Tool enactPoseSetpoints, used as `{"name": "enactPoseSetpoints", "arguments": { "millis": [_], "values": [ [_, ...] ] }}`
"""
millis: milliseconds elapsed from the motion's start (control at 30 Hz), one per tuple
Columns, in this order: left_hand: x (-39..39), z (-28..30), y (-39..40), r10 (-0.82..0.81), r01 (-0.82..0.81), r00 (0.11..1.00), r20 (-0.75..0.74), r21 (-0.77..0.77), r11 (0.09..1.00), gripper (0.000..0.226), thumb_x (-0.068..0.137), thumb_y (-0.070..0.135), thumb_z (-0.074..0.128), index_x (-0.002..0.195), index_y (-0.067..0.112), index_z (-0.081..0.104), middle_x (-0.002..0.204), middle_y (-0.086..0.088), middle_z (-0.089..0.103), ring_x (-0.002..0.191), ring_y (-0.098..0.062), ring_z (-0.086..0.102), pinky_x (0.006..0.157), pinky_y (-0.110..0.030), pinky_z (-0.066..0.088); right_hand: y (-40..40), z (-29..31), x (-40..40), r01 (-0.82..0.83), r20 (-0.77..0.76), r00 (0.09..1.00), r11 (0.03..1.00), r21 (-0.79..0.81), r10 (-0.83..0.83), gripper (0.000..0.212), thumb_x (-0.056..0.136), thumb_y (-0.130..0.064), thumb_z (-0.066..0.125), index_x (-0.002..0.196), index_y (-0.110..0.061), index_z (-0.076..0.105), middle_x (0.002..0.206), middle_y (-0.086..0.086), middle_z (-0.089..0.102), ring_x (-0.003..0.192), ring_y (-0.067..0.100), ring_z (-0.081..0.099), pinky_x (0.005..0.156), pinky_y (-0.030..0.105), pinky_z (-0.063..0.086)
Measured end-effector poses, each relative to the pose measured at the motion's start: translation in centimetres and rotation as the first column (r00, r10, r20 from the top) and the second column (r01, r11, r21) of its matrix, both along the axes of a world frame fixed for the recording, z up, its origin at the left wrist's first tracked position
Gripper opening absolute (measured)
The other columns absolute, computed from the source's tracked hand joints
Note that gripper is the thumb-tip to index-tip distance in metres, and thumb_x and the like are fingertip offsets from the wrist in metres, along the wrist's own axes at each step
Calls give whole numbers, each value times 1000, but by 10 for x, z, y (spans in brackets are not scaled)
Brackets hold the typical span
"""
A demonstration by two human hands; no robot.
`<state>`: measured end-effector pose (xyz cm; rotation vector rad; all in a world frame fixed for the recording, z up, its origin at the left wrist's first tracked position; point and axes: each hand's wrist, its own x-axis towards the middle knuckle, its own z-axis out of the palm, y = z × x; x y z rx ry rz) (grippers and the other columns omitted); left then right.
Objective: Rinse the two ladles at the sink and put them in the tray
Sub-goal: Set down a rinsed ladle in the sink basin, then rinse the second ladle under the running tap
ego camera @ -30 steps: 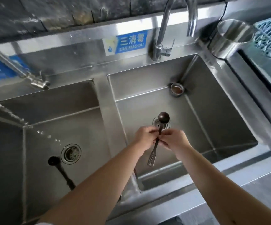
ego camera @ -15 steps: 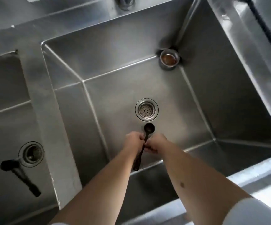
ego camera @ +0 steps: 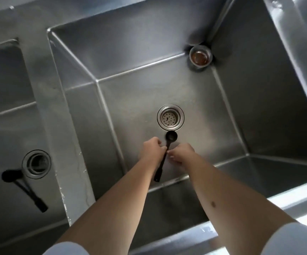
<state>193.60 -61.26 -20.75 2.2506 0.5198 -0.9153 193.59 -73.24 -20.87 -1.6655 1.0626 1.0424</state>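
A small black ladle (ego camera: 169, 138) hangs low over the right basin (ego camera: 167, 85), bowl up, just below the round drain strainer (ego camera: 170, 117). My left hand (ego camera: 151, 150) is closed on its thin handle. My right hand (ego camera: 181, 155) pinches the same handle from the other side. The handle's flat end sticks out below both hands. A second black ladle (ego camera: 21, 186) lies on the floor of the left basin (ego camera: 5, 111), its bowl beside that basin's open drain (ego camera: 36, 164). No tray is in view.
A steel divider (ego camera: 57, 137) separates the two basins. A short steel overflow pipe (ego camera: 201, 56) stands in the right basin's far corner. The steel counter rim (ego camera: 287, 203) runs along the near right edge.
My view has tipped down into the basins, so the taps and counter items have left the frame. Both hands with the ladle have sunk lower in the right basin, near the drain.
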Motion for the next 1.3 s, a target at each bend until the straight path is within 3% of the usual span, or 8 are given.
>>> {"name": "enactPoseSetpoints", "arguments": {
  "millis": [100,200,333,467,767,967,1133,1300],
  "values": [
    [3,38,12,-106,104,992,69,32,994,44,88,37,56,127,17,55,128,-12,60,118,-31,55,93,-37,44,10,44,2,-70,77,995,998,-9,71,10,84,-18,69,85,-10,63,79,14,62,64,26,61,53,28,50],
    [3,82,32,-278,265,954,111,115,957,54,94,43,46,141,17,39,148,-14,40,136,-34,38,106,-42,35,26,91,1,-381,197,885,899,-215,422,25,83,-42,59,83,-17,59,76,5,64,75,29,62,58,29,43],
    [3,154,87,-410,348,843,348,228,909,61,96,47,41,148,19,27,160,-17,20,148,-33,16,115,-47,23,68,159,0,-501,318,723,782,-370,614,71,83,-57,48,147,-29,34,149,9,45,134,31,44,98,44,45],
    [-15,211,160,-305,283,806,508,124,951,63,92,54,40,148,25,31,161,-11,20,149,-25,13,118,-46,22,128,214,-3,-599,367,508,627,-498,779,85,88,-61,45,156,-34,2,167,1,-9,152,22,-8,118,54,13],
    [-94,233,347,-143,94,930,338,157,983,82,81,74,12,152,33,16,165,0,3,151,-23,2,118,-49,12,311,236,-40,-654,323,61,282,-702,945,83,89,-68,36,156,-31,4,167,4,-8,151,28,-12,119,49,4],
    [-141,174,442,49,-68,986,158,116,991,72,84,70,19,144,31,30,158,-7,24,142,-30,28,107,-54,33,415,180,-67,-796,353,151,325,-511,923,73,88,-56,51,148,-25,24,163,8,19,150,30,15,114,54,25],
    [-173,105,488,105,-105,994,0,92,990,37,85,50,46,110,22,49,113,-6,57,98,-28,58,84,-47,52,474,114,-80,-845,332,242,366,-389,912,55,86,-36,59,137,-18,48,135,11,55,124,36,53,95,43,48],
    [-181,36,500,246,-245,969,-38,12,969,39,89,33,55,122,14,52,123,-13,58,111,-32,57,88,-40,48,503,39,-104,-887,248,302,366,-280,920,35,89,-29,60,119,-10,63,116,14,69,107,33,63,80,33,47]
  ]
}}
